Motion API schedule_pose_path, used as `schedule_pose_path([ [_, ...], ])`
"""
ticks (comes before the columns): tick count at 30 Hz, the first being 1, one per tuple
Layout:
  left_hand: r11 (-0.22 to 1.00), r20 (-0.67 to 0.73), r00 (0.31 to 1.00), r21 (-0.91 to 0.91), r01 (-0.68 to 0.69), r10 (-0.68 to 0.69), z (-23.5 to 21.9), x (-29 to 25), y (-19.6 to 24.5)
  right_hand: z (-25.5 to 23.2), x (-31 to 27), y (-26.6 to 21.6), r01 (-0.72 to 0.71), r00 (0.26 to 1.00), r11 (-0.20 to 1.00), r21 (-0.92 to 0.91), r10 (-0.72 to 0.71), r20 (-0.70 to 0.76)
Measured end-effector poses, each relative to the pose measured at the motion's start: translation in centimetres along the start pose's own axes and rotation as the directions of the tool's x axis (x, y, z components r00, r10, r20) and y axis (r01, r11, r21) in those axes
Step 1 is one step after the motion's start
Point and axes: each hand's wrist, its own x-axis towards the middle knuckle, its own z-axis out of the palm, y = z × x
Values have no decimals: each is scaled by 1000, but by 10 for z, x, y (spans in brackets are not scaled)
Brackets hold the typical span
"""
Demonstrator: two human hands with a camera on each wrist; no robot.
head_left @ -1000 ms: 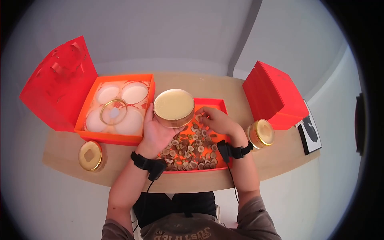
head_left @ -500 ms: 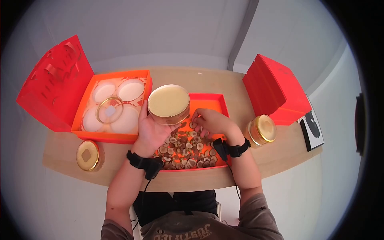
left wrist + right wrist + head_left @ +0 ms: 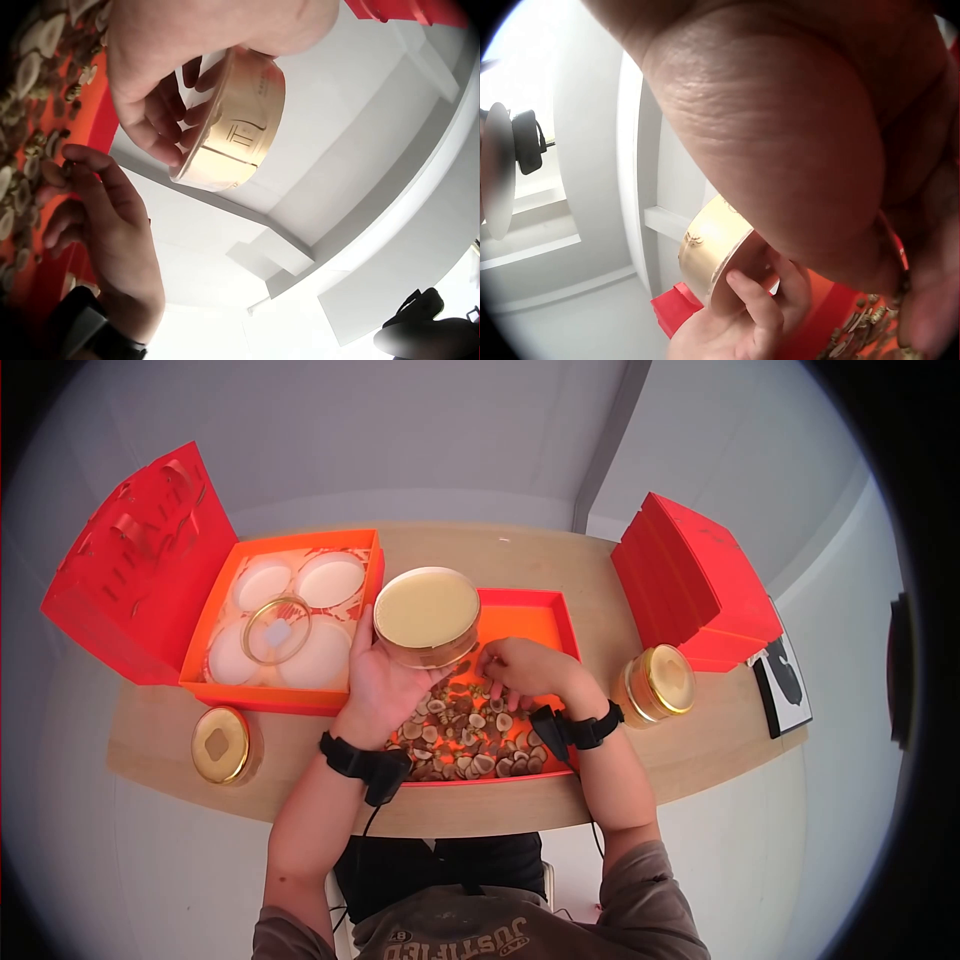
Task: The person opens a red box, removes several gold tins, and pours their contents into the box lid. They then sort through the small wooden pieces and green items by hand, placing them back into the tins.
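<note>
My left hand [image 3: 385,695] holds a round tub [image 3: 427,610] from below, thumb along its side. The tub has a pale gold top and a gold band, and tilts above the tray. Its gold side with dark lettering shows in the left wrist view, with fingers curled against its underside. My right hand [image 3: 528,668] hovers low over an orange-red tray [image 3: 540,620]. In the left wrist view its thumb and fingertips pinch a small brown dried slice [image 3: 54,173]. Round dried slices [image 3: 470,735] with pale centres and brown rims lie scattered across the tray.
To the left stands an open red gift box [image 3: 290,700] with round white recesses and a clear gold-rimmed lid [image 3: 277,630] on them. Gold-lidded jars [image 3: 220,745] flank the tray on both sides. A red box [image 3: 690,585] and a black-framed picture [image 3: 785,685] are on the right.
The right hand has moved slightly left and lower over the slices, its fingers turned down more. The left hand keeps hold of the tub. The view has shifted a little.
</note>
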Motion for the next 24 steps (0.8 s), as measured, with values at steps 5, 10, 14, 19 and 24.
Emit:
schedule_pose_path([
  [5,1000,-3,1000,16,0,0,-2,1,0,1,-2,2,60,998,998,-22,-61,-20],
  [10,1000,-19,1000,22,-2,3,-1,0,-1,1,1,0,-9,997,998,57,13,-70],
  [14,1000,4,1000,29,-4,4,-3,0,-2,-3,6,5,-27,990,996,-89,14,-142],
  [19,1000,-21,1000,23,-2,3,-2,0,-3,0,15,18,185,978,973,-138,-196,-71],
  [24,1000,-5,1000,16,6,-6,-5,2,-3,5,22,29,303,948,925,-228,-317,-28],
])
